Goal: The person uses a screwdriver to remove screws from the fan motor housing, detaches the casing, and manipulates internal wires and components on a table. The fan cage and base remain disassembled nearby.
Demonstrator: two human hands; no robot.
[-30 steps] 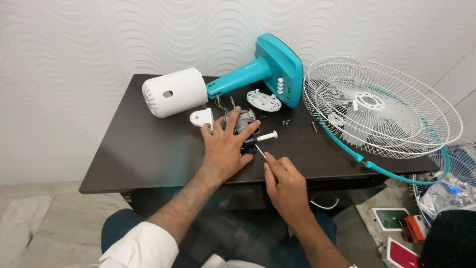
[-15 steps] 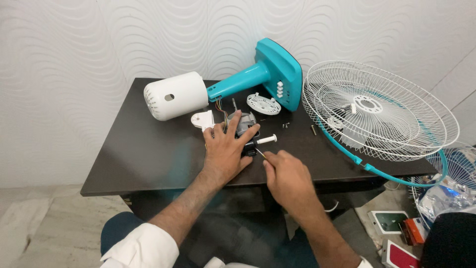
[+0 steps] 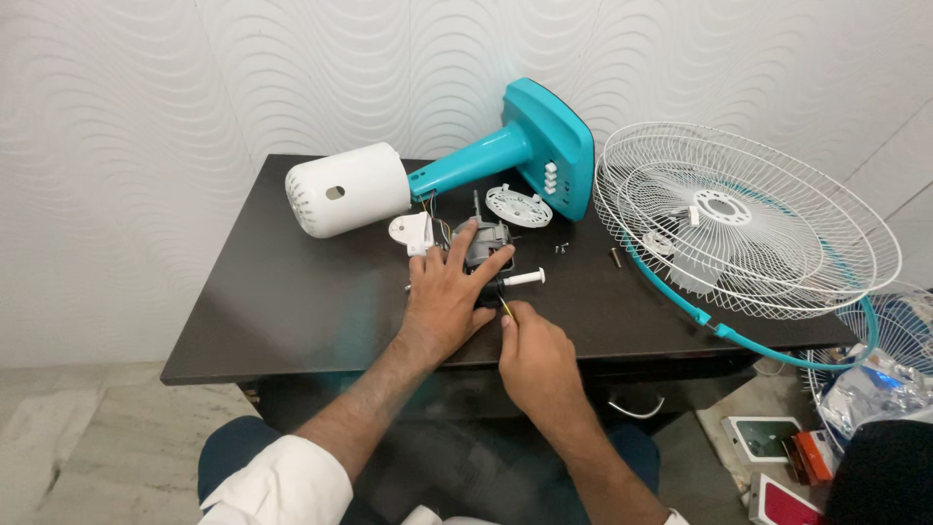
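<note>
On a dark brown table (image 3: 292,301) my left hand (image 3: 445,297) lies flat, fingers spread, pressing down on a small grey fan motor (image 3: 486,239). My right hand (image 3: 535,358) is closed around a screwdriver (image 3: 505,307) with a yellow shaft, its tip against the motor's near side. A white syringe-like tube (image 3: 523,279) lies just right of the motor. Behind stands the fan body lying on its side: white motor housing (image 3: 345,190), teal neck and base (image 3: 544,146).
A round white plate (image 3: 518,207) and a small white bracket (image 3: 412,231) lie near the motor, with loose screws (image 3: 562,248) to the right. White wire fan guards (image 3: 739,224) rest over the table's right edge. Boxes and a bag (image 3: 865,389) sit on the floor right.
My right hand has shifted slightly forward and left toward the motor with the screwdriver. My left hand stays on the motor.
</note>
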